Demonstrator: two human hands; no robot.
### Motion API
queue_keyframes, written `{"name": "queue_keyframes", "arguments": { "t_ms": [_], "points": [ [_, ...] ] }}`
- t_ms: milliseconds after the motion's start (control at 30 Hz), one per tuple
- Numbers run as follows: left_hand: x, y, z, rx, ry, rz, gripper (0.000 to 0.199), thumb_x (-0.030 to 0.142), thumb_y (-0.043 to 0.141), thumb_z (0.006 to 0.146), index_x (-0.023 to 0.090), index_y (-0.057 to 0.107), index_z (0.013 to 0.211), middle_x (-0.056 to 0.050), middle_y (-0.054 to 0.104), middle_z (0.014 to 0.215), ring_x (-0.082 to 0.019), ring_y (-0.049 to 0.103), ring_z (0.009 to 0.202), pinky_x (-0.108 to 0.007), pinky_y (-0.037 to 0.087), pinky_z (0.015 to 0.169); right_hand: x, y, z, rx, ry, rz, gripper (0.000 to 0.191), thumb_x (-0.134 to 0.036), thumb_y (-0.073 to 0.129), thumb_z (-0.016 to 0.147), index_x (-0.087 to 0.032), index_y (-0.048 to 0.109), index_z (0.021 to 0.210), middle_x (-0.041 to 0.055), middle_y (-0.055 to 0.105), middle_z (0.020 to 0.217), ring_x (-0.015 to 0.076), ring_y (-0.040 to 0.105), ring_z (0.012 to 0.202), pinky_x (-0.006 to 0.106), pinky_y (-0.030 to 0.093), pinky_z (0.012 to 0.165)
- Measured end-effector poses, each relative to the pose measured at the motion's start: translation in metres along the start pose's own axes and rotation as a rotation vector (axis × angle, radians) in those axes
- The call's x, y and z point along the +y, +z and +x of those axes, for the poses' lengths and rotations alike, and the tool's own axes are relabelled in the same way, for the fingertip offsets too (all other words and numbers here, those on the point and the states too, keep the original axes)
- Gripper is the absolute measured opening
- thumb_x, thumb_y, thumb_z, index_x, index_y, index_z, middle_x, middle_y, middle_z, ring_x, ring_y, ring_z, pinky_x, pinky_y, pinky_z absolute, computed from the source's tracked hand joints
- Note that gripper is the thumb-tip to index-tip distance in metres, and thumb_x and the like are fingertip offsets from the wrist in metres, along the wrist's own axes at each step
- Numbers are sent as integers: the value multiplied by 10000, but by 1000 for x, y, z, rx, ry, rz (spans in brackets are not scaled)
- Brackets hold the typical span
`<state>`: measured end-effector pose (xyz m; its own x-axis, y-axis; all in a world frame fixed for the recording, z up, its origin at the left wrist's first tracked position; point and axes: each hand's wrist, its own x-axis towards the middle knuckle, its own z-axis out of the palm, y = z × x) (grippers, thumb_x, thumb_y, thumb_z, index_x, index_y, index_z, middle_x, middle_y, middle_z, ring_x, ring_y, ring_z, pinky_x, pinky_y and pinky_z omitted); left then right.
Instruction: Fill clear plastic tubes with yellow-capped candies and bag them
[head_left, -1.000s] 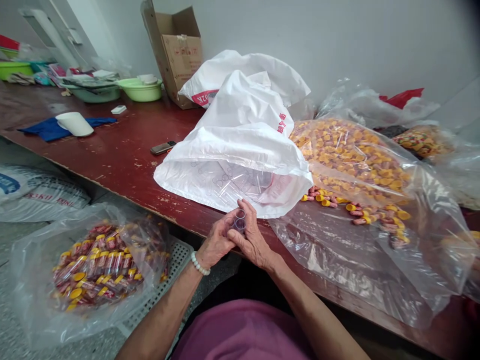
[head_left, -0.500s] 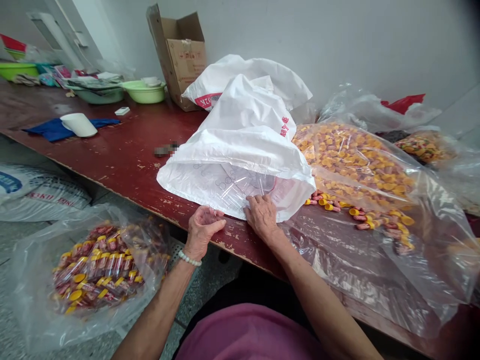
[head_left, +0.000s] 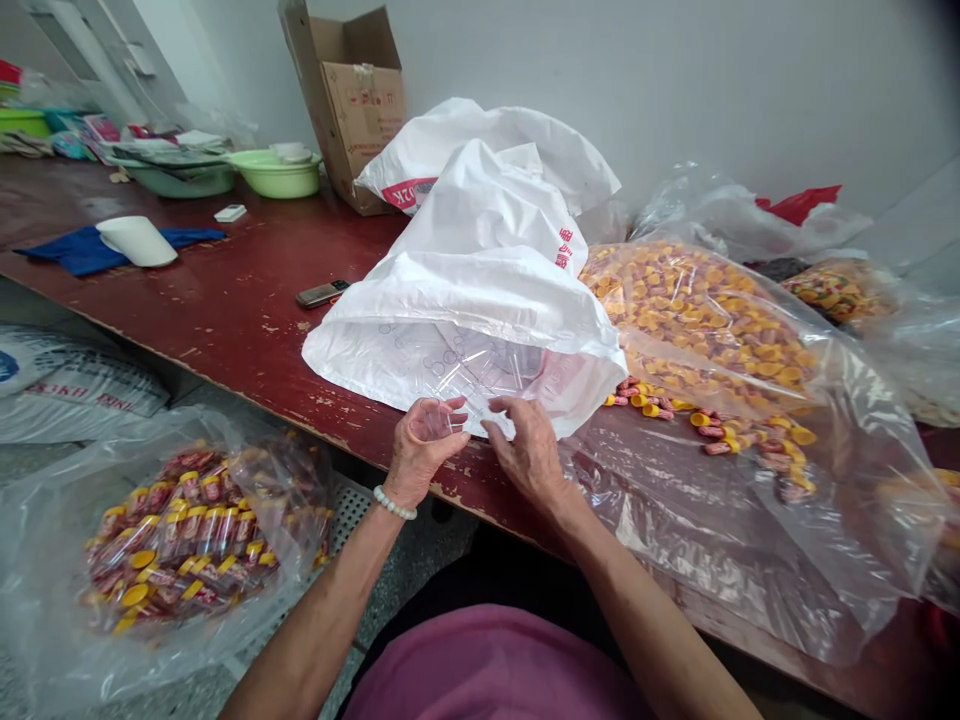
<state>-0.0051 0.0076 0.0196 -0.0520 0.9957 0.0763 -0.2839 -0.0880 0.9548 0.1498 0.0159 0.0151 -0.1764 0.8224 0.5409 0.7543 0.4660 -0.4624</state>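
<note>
A large white woven sack lies on the dark red table with its mouth towards me. Inside it are several clear plastic tubes. My left hand, a beaded bracelet on its wrist, curls round a clear tube at the table's front edge. Just right of it, my right hand is bent in front of the sack's mouth, thumb and fingers apart, with nothing visible between them. To the right, a clear plastic bag holds many yellow-capped pieces, and some small filled pieces lie spilled in front.
A bag of filled yellow-capped tubes stands low at the left. On the table are a phone, a white cup on blue cloth, a green basin and an open carton. Plastic sheeting covers the right front.
My right hand has lifted off the sack's lower edge and its fingers have spread. My left hand has moved right and slightly up, closer to it. The view has shifted slightly.
</note>
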Motion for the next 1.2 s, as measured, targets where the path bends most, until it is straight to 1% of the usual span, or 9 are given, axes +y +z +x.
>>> {"name": "queue_keyframes", "arguments": {
  "t_ms": [100, 233, 400, 600, 700, 833, 1000, 1100, 1200],
  "points": [
    [-3, 6, -7, -68, -93, -198, 489, 111, 736, 583, 181, 553, 1031, -72, 678, 1042, -184, 646, 920, -321, 502, 830, -19, -4, -11, -117, -38, -2, 194, -265, 514, 874, -198, 589, 1039, 46, 654, 951, 203, 524, 847, 324, 400, 767],
    [-7, 3, -11, 87, -129, -203, 434, 101, 752, 548, 157, 570, 939, -25, 682, 840, -160, 656, 763, -286, 540, 692, -14, -7, -10, -265, -99, -100, 203, -279, 468, 907, -228, 618, 1034, 37, 657, 930, 197, 522, 847, 309, 387, 748],
    [-2, -6, -6, 178, -175, -162, 493, 149, 770, 528, 171, 557, 972, 4, 639, 818, -149, 632, 639, -275, 544, 504, 6, 3, 15, -221, 55, -269, 237, -212, 415, 915, -184, 606, 1052, 71, 644, 961, 206, 523, 905, 307, 387, 789],
    [1, -16, -2, 162, -155, -90, 533, 141, 766, 519, 155, 576, 1016, -34, 662, 930, -103, 595, 637, -210, 515, 479, -5, 29, 29, -291, 64, -442, 216, -295, 483, 877, -196, 582, 1041, 95, 636, 963, 266, 507, 954, 385, 381, 777],
    [4, -22, -1, 140, -200, -96, 533, 138, 770, 514, 152, 579, 1011, -9, 660, 820, -110, 602, 627, -229, 527, 508, -3, 27, 26, -209, 87, -354, 262, -254, 499, 863, -186, 565, 1107, 105, 636, 999, 267, 521, 965, 396, 393, 795],
    [5, -18, -1, 155, -233, -159, 513, 160, 793, 498, 163, 566, 959, 10, 645, 812, -136, 638, 671, -283, 550, 604, -1, 7, 10, -7, 192, 9, 250, -241, 520, 842, -164, 574, 1073, 91, 646, 985, 214, 572, 895, 355, 437, 804],
    [-10, 8, -8, 126, -135, -220, 520, 194, 792, 545, 180, 542, 1001, 0, 632, 899, -131, 640, 773, -287, 533, 727, -23, -6, -21, -41, 374, 445, 228, -335, 564, 825, -193, 572, 1003, 15, 664, 845, 135, 594, 660, 265, 481, 631],
    [-19, 20, -16, 63, -52, -175, 574, 172, 793, 551, 196, 524, 1057, -9, 626, 933, -130, 631, 835, -272, 519, 784, -27, -3, -34, -23, 321, 462, 178, -274, 541, 831, -192, 579, 984, 28, 667, 867, 142, 610, 707, 270, 494, 656],
    [-24, 26, -21, 59, 36, 6, 588, 188, 790, 558, 197, 514, 1077, -30, 620, 966, -152, 631, 868, -297, 523, 810, -19, 0, -41, 38, 167, 395, 250, -151, 501, 809, -189, 585, 1041, 73, 635, 1023, 177, 592, 940, 322, 484, 831]
  ]
}}
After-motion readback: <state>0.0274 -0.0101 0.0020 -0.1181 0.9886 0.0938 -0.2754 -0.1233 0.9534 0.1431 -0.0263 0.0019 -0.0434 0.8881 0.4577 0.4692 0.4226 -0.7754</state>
